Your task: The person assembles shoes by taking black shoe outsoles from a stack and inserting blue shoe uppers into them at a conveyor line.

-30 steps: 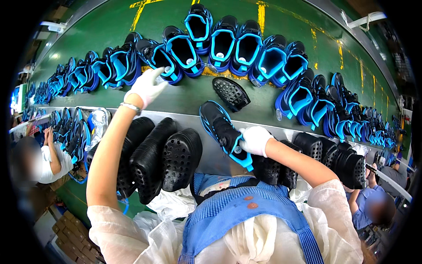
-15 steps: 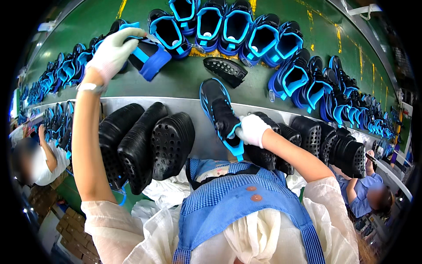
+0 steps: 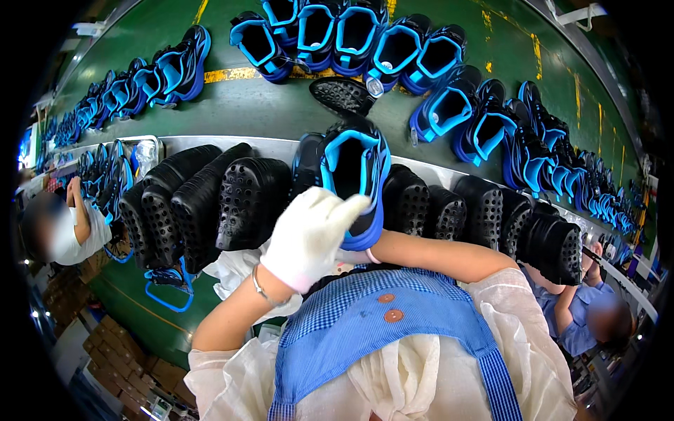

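Observation:
My left hand (image 3: 312, 235), in a white glove, is closed on the heel end of a black sneaker (image 3: 373, 214) with bright blue lining and a blue sole. The sneaker is held over the metal edge close to my apron, its opening toward me. Just behind it, to the left, part of another dark shoe (image 3: 306, 158) shows. My right forearm (image 3: 442, 256) reaches in from the right and passes behind the sneaker. The right hand is hidden there, so its grip does not show.
Black perforated shoe forms (image 3: 246, 203) line the near edge on both sides. Beyond, a dark perforated piece (image 3: 340, 95) lies on the green surface (image 3: 267, 112). Several blue-lined sneakers (image 3: 400, 52) stand in an arc. Other people (image 3: 67, 221) sit at both sides.
My left hand has come from the far left row to in front of me with a sneaker. The right hand has moved left, out of sight behind it.

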Tool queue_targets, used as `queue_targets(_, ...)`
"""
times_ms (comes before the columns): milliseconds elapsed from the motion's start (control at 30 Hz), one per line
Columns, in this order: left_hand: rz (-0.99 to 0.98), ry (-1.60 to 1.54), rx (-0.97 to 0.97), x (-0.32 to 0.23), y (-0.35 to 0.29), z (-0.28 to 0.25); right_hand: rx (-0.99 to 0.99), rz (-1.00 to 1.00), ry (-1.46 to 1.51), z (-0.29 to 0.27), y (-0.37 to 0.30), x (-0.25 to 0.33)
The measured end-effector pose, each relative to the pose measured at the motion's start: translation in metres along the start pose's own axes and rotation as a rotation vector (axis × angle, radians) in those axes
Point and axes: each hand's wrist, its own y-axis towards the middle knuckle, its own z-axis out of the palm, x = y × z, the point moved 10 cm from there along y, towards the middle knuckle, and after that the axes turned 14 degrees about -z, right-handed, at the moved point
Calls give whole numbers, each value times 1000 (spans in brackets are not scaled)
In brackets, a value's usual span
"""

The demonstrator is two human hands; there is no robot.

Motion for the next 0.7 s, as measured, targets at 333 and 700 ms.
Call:
queue_targets(333,30,373,141,6,-17,62,425,-106,399,-83,-70,66)
queue_targets(700,-5,49,407,15,1,16,-56,595,-349,-160,37,-201)
